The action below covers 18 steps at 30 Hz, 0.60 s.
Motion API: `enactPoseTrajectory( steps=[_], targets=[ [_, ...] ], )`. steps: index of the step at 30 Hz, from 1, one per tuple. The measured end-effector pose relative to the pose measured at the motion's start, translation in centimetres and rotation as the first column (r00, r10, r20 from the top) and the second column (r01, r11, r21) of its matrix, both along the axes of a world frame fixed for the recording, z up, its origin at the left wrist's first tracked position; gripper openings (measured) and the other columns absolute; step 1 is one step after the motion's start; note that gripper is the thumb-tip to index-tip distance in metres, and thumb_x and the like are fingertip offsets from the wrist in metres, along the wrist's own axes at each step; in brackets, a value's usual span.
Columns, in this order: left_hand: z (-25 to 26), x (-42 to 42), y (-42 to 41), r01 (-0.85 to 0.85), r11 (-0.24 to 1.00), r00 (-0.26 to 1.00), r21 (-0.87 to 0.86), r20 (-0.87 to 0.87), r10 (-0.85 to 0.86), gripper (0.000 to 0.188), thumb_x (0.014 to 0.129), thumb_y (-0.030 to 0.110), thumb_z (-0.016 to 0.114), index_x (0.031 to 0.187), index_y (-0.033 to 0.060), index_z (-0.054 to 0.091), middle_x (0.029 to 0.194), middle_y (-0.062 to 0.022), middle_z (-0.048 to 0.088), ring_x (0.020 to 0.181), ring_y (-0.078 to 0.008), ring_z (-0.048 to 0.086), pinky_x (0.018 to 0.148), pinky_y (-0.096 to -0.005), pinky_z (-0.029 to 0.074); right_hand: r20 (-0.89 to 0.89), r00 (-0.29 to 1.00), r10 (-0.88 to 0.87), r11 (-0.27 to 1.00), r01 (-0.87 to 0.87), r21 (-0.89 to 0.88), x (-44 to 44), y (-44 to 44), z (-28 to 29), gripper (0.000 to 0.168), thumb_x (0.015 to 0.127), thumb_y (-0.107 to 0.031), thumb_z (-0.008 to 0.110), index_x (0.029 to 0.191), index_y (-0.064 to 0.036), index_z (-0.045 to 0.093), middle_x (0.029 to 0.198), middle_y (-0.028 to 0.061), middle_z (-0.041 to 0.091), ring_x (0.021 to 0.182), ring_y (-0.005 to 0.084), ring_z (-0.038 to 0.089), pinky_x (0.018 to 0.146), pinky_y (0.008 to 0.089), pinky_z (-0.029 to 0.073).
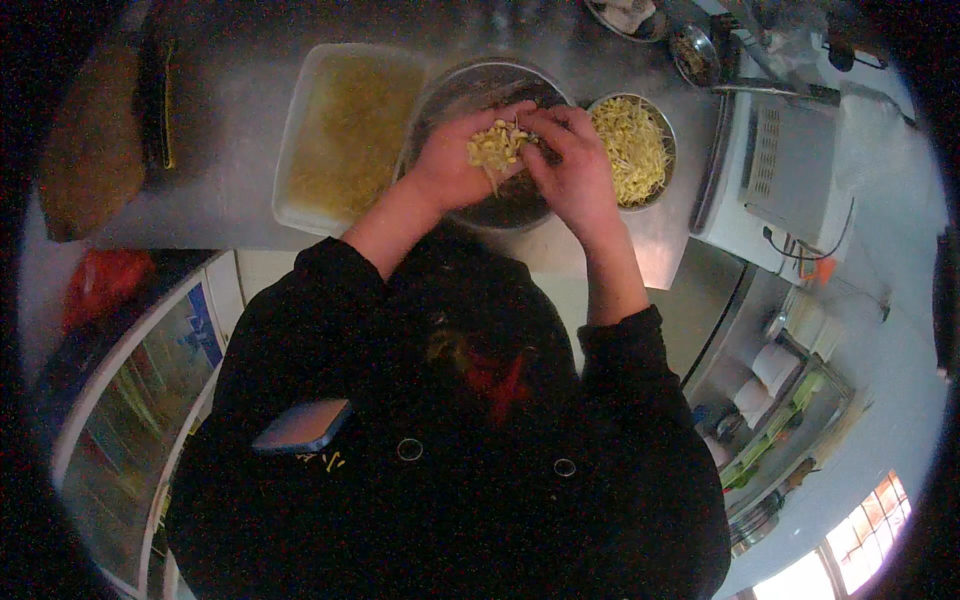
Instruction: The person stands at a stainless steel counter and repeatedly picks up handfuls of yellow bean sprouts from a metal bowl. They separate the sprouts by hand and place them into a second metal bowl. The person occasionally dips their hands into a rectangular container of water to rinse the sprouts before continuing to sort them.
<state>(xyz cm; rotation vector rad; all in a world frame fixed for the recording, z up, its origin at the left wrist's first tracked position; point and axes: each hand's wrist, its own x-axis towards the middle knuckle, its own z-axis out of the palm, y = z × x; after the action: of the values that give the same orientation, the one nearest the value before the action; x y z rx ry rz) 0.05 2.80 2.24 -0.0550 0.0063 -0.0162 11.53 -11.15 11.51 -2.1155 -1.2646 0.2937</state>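
Observation:
My left hand (454, 161) is held palm up over a large round metal bowl (495, 66), with a small heap of bean sprouts (496, 144) in it. The fingers of my right hand (574, 165) are bent at the edge of that heap; whether they pinch a sprout cannot be told. Close by on the right stands a round metal bowl full of bean sprouts (628, 146). To the left of the large bowl lies a white rectangular tub (289, 169) with yellowish contents under what looks like cloudy liquid.
The metal worktop (225, 150) carries all the containers. At its upper right are a small metal bowl (696, 56) and a dish (651, 30). A grey boxy appliance (787, 157) stands at the right. Below left is a glass-fronted cabinet (127, 420); lower right, shelves hold crockery (772, 367).

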Motion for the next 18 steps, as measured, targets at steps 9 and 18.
enactPoseTrajectory(
  steps=[9, 18],
  targets=[
    [1.8, 4.1, -2.7, 0.144, 0.988, 0.981, 0.055, -0.136, -0.136, 0.045, 0.104, 0.022, 0.045, 0.144, 0.0017, 0.049, 0.140, -0.0106, 0.057, 0.128, -0.0235, 0.055, 0.109, -0.0387, 0.044, 0.007, 0.970, -0.243, 0.970, 0.243, -0.013, 1.3, -3.4, -0.1, 0.025, 0.083, -0.007, 0.072, 0.108, -0.008, 0.072, 0.109, 0.0143, 0.064, 0.098, 0.0310, 0.065, 0.082, 0.0393, 0.055],
    [2.5, 8.4, -5.9, 0.323, 0.945, 0.916, 0.049, -0.269, -0.299, 0.052, 0.101, 0.026, 0.049, 0.145, -0.0019, 0.046, 0.145, -0.0162, 0.052, 0.134, -0.0287, 0.050, 0.116, -0.0438, 0.037, -0.036, 0.826, -0.562, 0.826, 0.563, 0.025, 4.7, -8.9, -1.9, 0.018, 0.086, -0.008, 0.070, 0.104, -0.006, 0.071, 0.094, 0.0144, 0.070, 0.081, 0.0295, 0.070, 0.073, 0.0361, 0.056]
  ],
)
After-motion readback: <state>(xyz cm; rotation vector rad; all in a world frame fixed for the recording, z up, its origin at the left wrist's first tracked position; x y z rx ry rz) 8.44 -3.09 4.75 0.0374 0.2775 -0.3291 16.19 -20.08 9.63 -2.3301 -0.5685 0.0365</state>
